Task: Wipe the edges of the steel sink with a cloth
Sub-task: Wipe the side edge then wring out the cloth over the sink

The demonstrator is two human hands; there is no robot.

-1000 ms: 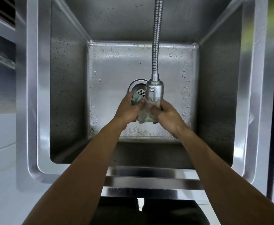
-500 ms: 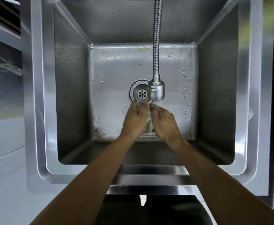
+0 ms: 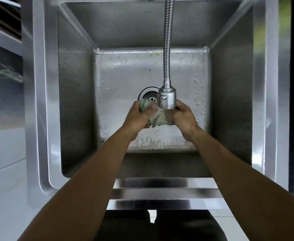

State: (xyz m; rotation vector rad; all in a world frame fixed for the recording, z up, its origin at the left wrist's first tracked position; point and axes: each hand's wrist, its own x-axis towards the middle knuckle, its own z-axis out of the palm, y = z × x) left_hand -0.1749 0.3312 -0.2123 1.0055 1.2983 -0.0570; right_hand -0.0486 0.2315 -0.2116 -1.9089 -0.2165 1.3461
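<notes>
Cloth, a crumpled pale-green rag (image 3: 157,117), is being bunched between both hands beneath the chrome faucet head (image 3: 166,99), higher than half a second ago; left hand (image 3: 139,117) and right hand (image 3: 183,118) are gripping it, so edge wiping of the steel sink (image 3: 43,101) is probably still pending.

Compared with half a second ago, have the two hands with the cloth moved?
Yes. The left hand and right hand, gripping the cloth, went up to the faucet head; before, they were just below it.
</notes>
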